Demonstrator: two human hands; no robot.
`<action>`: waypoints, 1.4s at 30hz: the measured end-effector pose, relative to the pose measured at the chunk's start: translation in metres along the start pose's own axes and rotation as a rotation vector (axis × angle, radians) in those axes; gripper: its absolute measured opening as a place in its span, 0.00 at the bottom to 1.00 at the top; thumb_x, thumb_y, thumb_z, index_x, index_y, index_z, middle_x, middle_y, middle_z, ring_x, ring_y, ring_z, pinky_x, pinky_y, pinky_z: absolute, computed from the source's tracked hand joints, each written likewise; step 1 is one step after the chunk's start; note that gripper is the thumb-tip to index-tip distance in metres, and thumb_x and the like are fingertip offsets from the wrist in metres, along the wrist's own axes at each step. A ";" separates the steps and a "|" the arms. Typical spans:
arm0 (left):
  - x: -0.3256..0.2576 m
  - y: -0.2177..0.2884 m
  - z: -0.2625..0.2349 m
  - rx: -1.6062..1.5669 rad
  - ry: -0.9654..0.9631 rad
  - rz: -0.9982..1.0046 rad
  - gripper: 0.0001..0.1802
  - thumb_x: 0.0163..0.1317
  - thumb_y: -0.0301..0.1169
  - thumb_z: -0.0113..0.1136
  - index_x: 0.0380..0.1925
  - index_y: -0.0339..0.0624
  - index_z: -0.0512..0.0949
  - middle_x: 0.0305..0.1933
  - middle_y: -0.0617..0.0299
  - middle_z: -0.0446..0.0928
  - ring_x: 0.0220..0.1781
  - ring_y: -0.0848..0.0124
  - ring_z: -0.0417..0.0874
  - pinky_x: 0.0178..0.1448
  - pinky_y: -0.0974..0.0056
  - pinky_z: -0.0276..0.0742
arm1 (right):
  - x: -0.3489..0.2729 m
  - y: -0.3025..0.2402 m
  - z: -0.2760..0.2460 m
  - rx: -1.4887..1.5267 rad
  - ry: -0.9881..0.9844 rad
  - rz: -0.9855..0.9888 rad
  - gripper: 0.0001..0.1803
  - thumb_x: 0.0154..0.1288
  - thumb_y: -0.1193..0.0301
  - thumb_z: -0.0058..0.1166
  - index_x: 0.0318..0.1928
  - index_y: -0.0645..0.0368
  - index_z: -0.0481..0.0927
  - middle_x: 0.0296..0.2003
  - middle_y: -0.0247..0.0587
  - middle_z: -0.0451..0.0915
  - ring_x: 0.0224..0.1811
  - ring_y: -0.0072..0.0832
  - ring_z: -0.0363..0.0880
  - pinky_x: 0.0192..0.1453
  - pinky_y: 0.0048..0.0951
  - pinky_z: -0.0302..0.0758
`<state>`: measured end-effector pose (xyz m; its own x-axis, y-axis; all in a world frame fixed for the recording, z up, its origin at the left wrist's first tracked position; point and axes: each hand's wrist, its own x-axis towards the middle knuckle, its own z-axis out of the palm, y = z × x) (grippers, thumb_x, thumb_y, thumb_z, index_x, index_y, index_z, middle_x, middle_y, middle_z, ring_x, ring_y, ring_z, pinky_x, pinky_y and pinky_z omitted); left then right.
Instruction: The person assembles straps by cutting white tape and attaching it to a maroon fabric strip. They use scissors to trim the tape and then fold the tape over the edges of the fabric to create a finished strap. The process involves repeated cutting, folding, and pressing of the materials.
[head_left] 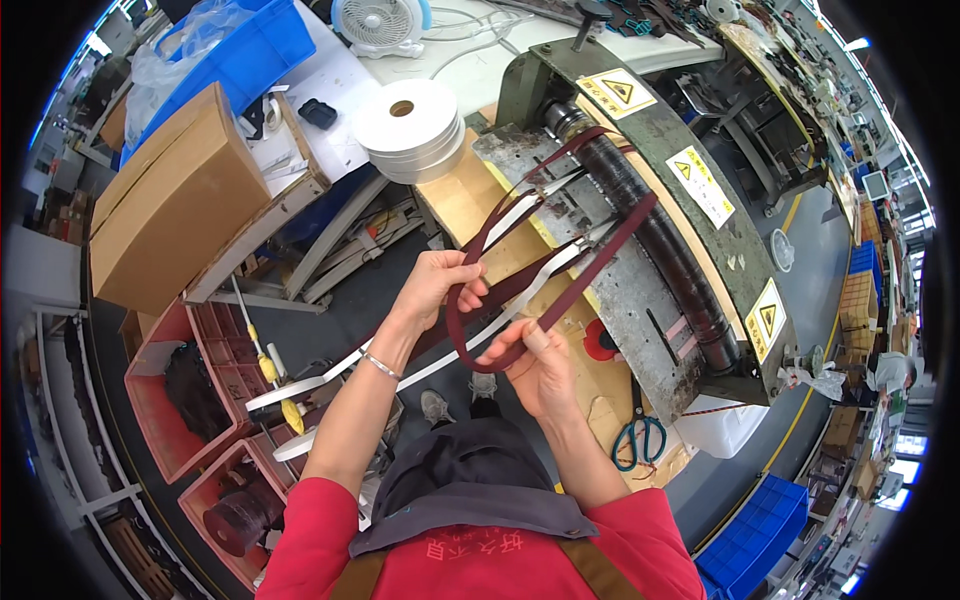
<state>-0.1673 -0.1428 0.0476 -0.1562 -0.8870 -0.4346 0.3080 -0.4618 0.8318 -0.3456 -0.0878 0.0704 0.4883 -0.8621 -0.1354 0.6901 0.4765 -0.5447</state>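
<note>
A long maroon webbing strap (598,262) hangs in a loop between my hands and runs up to a dark roller (650,230) on a green-grey machine. The fingers of my left hand (440,285) are pinched on one side of the loop. Lower and to the right, my right hand (541,367) grips the bottom of the loop between thumb and fingers. White tape strips (525,296) pass close beside both hands toward metal guides (597,234) on the machine's steel plate (640,325). Maroon webbing also lies behind my left hand, where its path is partly hidden.
Teal-handled scissors (640,437) and a red roll (600,342) lie on the wooden board at right. Stacked white tape rolls (410,135) stand beyond my hands. A cardboard box (170,210) and red crates (170,400) are at left, a blue crate (755,540) at lower right.
</note>
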 end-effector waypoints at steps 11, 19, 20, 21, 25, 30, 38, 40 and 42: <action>-0.043 0.051 0.014 -0.905 -0.234 0.275 0.10 0.64 0.34 0.41 0.37 0.43 0.72 0.52 0.50 0.69 0.58 0.55 0.66 0.63 0.45 0.57 | 0.002 -0.024 -0.035 0.288 0.259 -0.195 0.15 0.65 0.61 0.39 0.37 0.59 0.74 0.28 0.40 0.79 0.28 0.33 0.79 0.31 0.31 0.75; -0.051 0.054 0.025 -1.013 -0.212 0.290 0.12 0.65 0.31 0.39 0.40 0.37 0.70 0.53 0.50 0.69 0.56 0.57 0.69 0.62 0.46 0.60 | 0.000 -0.042 -0.036 0.332 0.201 -0.256 0.16 0.66 0.61 0.37 0.38 0.60 0.73 0.31 0.44 0.79 0.31 0.36 0.80 0.30 0.29 0.78; -0.052 0.056 0.026 -1.015 -0.203 0.289 0.12 0.65 0.31 0.38 0.40 0.37 0.70 0.52 0.50 0.69 0.56 0.58 0.69 0.62 0.46 0.60 | 0.001 -0.043 -0.035 0.335 0.206 -0.250 0.16 0.66 0.61 0.37 0.38 0.60 0.73 0.31 0.44 0.79 0.32 0.36 0.80 0.29 0.28 0.78; -0.054 0.058 0.028 -1.018 -0.196 0.289 0.12 0.65 0.31 0.38 0.40 0.37 0.70 0.52 0.50 0.69 0.56 0.58 0.69 0.62 0.46 0.60 | 0.002 -0.044 -0.034 0.337 0.210 -0.245 0.16 0.66 0.61 0.37 0.38 0.61 0.73 0.31 0.44 0.79 0.32 0.36 0.80 0.29 0.28 0.78; -0.055 0.059 0.027 -1.074 -0.207 0.294 0.12 0.64 0.30 0.40 0.41 0.35 0.69 0.52 0.48 0.69 0.56 0.56 0.69 0.61 0.46 0.63 | 0.003 -0.045 -0.031 0.352 0.204 -0.231 0.16 0.66 0.62 0.37 0.39 0.62 0.73 0.32 0.45 0.79 0.33 0.37 0.80 0.27 0.25 0.78; -0.060 0.061 0.024 -0.835 -0.159 0.381 0.11 0.64 0.30 0.40 0.40 0.36 0.70 0.42 0.52 0.75 0.44 0.61 0.77 0.55 0.54 0.70 | 0.004 -0.044 -0.034 0.257 0.188 -0.185 0.16 0.65 0.62 0.40 0.39 0.63 0.73 0.30 0.43 0.78 0.33 0.35 0.79 0.31 0.28 0.77; -0.082 0.041 0.062 0.707 -0.104 0.520 0.05 0.55 0.25 0.51 0.30 0.35 0.72 0.22 0.57 0.75 0.22 0.73 0.76 0.30 0.69 0.69 | 0.011 -0.022 0.006 -0.113 0.043 -0.104 0.18 0.62 0.64 0.45 0.45 0.66 0.71 0.38 0.48 0.76 0.41 0.34 0.76 0.48 0.32 0.72; -0.074 0.009 0.063 1.073 -0.072 0.795 0.07 0.51 0.27 0.55 0.31 0.36 0.73 0.23 0.51 0.74 0.24 0.59 0.76 0.32 0.65 0.72 | 0.013 -0.019 0.010 -0.240 0.066 -0.073 0.16 0.62 0.66 0.44 0.43 0.67 0.71 0.36 0.48 0.77 0.40 0.33 0.76 0.47 0.31 0.72; -0.075 -0.004 0.059 0.990 -0.012 0.886 0.08 0.50 0.27 0.55 0.31 0.37 0.75 0.26 0.53 0.75 0.25 0.58 0.76 0.33 0.62 0.72 | 0.016 -0.027 0.002 -0.274 0.111 -0.021 0.11 0.61 0.70 0.45 0.38 0.65 0.72 0.31 0.46 0.78 0.35 0.30 0.77 0.43 0.29 0.72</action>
<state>-0.2121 -0.0750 0.0974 -0.2680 -0.8854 0.3797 -0.4986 0.4647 0.7317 -0.3558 -0.1139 0.0848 0.4035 -0.8922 -0.2029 0.5221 0.4066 -0.7497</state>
